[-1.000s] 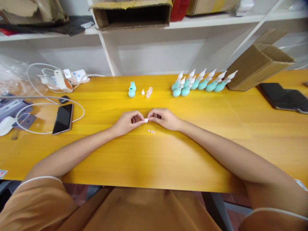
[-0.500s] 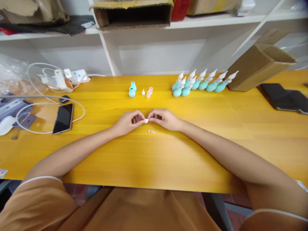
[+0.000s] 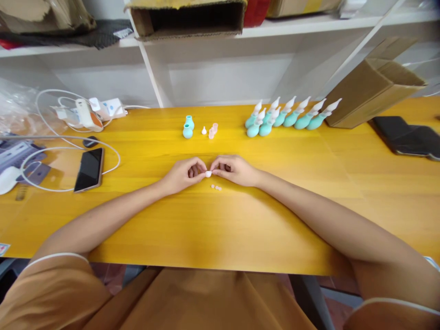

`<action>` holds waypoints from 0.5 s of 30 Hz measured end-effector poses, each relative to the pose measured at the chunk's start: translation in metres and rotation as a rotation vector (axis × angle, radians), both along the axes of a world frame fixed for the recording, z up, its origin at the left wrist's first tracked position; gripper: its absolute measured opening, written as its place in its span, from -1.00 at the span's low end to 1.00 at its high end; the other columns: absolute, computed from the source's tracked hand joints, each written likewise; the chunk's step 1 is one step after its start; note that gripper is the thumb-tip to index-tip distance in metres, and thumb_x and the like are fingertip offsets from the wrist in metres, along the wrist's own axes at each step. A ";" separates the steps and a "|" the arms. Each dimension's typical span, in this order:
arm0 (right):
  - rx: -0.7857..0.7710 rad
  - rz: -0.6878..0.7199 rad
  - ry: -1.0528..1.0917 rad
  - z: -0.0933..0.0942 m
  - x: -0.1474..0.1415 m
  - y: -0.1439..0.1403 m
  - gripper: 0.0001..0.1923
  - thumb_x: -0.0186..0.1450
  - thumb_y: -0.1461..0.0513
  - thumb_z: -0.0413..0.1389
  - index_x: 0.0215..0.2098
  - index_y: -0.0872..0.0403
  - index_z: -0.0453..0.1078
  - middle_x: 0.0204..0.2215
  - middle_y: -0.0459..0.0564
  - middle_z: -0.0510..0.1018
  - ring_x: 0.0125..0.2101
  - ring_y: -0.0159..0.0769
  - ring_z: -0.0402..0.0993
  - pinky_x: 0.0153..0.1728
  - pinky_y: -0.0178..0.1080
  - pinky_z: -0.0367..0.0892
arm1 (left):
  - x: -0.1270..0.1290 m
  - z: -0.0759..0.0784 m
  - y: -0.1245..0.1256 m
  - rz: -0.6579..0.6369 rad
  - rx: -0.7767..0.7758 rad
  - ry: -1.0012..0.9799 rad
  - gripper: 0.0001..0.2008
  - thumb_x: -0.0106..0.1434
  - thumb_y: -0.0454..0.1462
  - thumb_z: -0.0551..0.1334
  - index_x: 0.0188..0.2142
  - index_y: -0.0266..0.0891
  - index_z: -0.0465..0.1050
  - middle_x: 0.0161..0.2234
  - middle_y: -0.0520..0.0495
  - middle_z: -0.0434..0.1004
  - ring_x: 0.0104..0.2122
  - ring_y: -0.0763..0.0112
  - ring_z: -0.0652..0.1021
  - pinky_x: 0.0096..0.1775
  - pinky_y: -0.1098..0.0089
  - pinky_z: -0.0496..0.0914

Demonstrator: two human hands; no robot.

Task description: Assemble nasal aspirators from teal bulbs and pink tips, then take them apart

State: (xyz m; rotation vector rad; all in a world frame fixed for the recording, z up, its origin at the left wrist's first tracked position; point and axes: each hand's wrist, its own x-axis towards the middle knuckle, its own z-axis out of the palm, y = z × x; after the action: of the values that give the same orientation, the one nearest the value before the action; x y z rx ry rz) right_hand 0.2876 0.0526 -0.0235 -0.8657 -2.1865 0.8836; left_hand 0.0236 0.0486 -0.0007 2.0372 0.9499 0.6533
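Both hands meet at the middle of the yellow table (image 3: 240, 229). Left hand (image 3: 184, 174) and right hand (image 3: 233, 169) are curled, fingertips pinched together from either side on one small white cap (image 3: 208, 173). It is held just above the tabletop, between the two thumbs and forefingers. It is too small to tell which way it points or how its long axis runs. The other fingers of each hand are folded in loosely, and both wrists rest on the wood.

Just beside the right hand, at about 5 o'clock from the cap, lie two tiny pink discs (image 3: 216, 187), touching each other, flat on the table.

At 12 o'clock from the hands, well apart from them, stand two teal bulbs (image 3: 188, 128), upright, one just behind the other. Next to them at 3 o'clock sit a small white tip (image 3: 204, 131), pointing up, and a pair of pink tubes (image 3: 213, 130), too small to count surely.

At 1 o'clock, a cluster of eight finished teal bulbs with white tips (image 3: 288, 117) lies in two rows, six behind and two in front, each long axis slanting so the white points aim toward 1 o'clock.

One cardboard box (image 3: 371, 87) lies at 2 o'clock, a dark phone (image 3: 89, 168) at 9 o'clock.
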 end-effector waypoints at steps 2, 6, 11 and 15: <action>-0.008 0.001 0.000 0.000 0.000 0.000 -0.74 0.51 0.07 0.21 -0.10 0.07 0.63 -0.40 -0.10 0.58 -0.48 -0.40 0.39 -0.37 -0.30 0.27 | 0.000 0.000 0.000 -0.001 0.002 -0.002 -0.75 0.37 -0.06 0.36 -0.16 -0.20 0.55 -0.37 0.04 0.58 -0.43 0.48 0.47 -0.37 0.43 0.33; -0.014 0.004 -0.006 0.000 0.000 0.000 -0.71 0.51 0.03 0.22 -0.11 0.07 0.63 -0.40 -0.08 0.59 -0.48 -0.38 0.40 -0.37 -0.29 0.27 | 0.000 -0.001 0.001 -0.005 0.003 -0.005 -0.77 0.37 -0.08 0.37 -0.16 -0.19 0.55 -0.37 0.05 0.57 -0.44 0.49 0.46 -0.37 0.44 0.32; -0.019 0.010 -0.002 0.000 0.001 0.000 -0.68 0.52 0.00 0.21 -0.11 0.07 0.64 -0.39 -0.07 0.61 -0.48 -0.38 0.39 -0.37 -0.28 0.27 | 0.000 0.001 0.000 -0.004 -0.007 0.004 -0.77 0.37 -0.09 0.36 -0.15 -0.19 0.55 -0.36 0.04 0.57 -0.43 0.47 0.47 -0.35 0.43 0.34; -0.029 0.001 0.004 0.000 0.001 0.000 -0.68 0.52 0.00 0.20 -0.10 0.07 0.63 -0.38 -0.07 0.61 -0.45 -0.37 0.41 -0.35 -0.28 0.29 | -0.001 0.001 0.000 -0.003 0.002 -0.005 -0.83 0.35 -0.17 0.32 -0.14 -0.19 0.57 -0.35 0.04 0.57 -0.40 0.46 0.48 -0.32 0.43 0.35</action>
State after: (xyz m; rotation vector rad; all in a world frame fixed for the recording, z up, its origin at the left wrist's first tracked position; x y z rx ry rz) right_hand 0.2881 0.0526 -0.0233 -0.8755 -2.1758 0.9185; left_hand 0.0225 0.0490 -0.0001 2.0371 0.9438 0.6583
